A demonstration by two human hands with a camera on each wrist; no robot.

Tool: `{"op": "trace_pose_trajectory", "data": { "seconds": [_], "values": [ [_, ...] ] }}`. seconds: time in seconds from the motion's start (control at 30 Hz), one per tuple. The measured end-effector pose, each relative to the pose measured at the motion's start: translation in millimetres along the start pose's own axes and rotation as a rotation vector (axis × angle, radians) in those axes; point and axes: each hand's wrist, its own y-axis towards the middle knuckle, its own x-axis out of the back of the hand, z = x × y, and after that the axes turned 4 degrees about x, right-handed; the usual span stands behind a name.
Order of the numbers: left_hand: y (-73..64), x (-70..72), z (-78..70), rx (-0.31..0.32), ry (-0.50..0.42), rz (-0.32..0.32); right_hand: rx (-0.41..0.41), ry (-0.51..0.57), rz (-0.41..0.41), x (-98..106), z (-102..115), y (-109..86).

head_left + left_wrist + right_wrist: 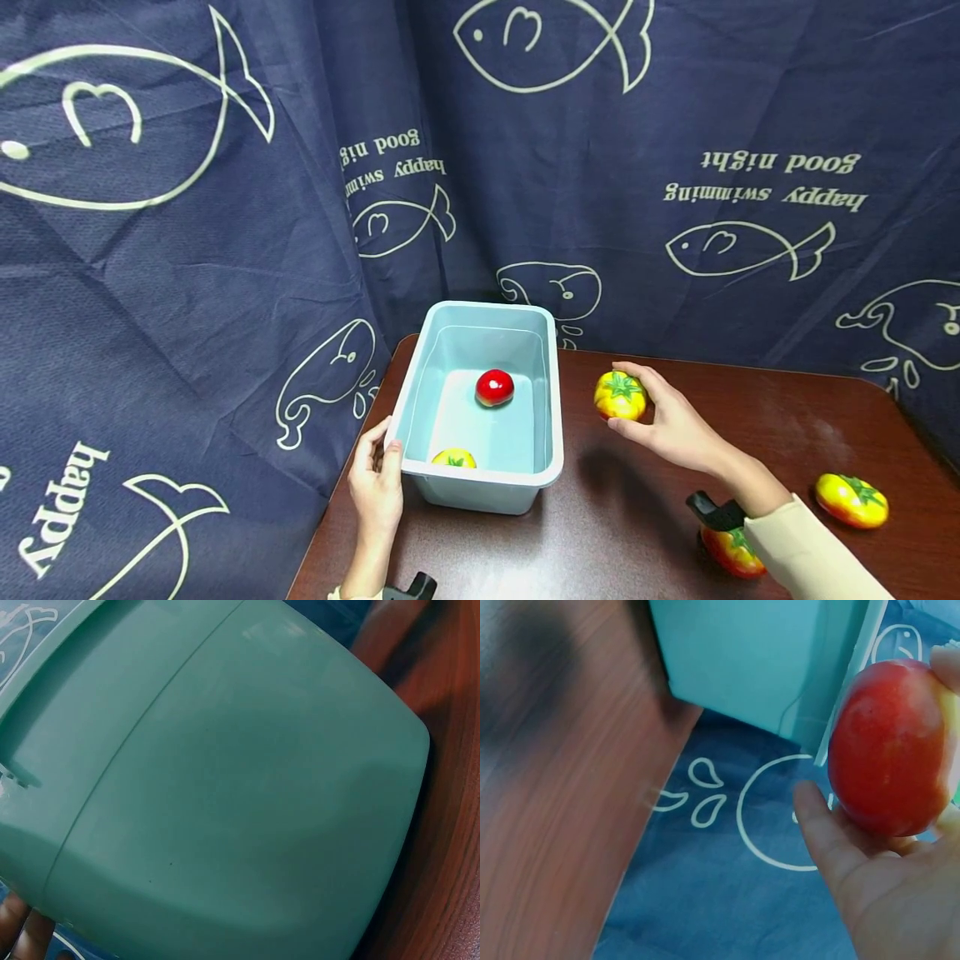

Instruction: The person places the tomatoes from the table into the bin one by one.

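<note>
Low right in the head view, a sleeve [795,542] half hides one tomato [731,552]; the bin's [480,483] near wall covers another [453,457].

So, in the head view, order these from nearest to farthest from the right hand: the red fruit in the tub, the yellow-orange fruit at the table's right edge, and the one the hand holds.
1. Held yellow-orange fruit, in the right hand.
2. Red fruit, left of the hand, inside the tub.
3. Fruit at the right edge, on the table, near side.

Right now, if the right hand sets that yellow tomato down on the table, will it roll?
Probably a little: the yellow tomato looks round and glossy, and the table looks smooth. Its flattened shape may settle it. The right hand holds it easily, so it is likely light.
</note>
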Motion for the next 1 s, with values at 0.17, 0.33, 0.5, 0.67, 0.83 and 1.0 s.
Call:
{"op": "trace_pose_trajectory", "data": {
  "seconds": [0.17, 0.33, 0.5, 0.67, 0.83, 1.0],
  "values": [
    [0.4, -0.6, -0.1, 0.0, 0.001, 0.0, 0.039, 0.002, -0.01, 0, 5, 5.5],
    [1.1, -0.9, 0.9, -0.01, 0.001, -0.006, 0.07, 0.004, -0.024, -1, 9, 10.6],
    [0.9, -0.3, 2.5, -0.012, 0.007, -0.01, 0.032, 0.038, 0.006, -6, 13, 15.4],
    [-0.3, -0.4, 1.4, 0.008, 0.008, -0.011, 0.05, 0.039, 0.004, -11, 15, 18.8],
    [-1.0, -0.6, -1.3, 0.017, 0.008, -0.011, 0.064, 0.044, 0.002, -12, 17, 20.8],
    [-0.4, -0.7, -1.5, 0.022, 0.01, -0.011, 0.077, 0.054, 0.008, -13, 20, 24.5]
  ]
}}
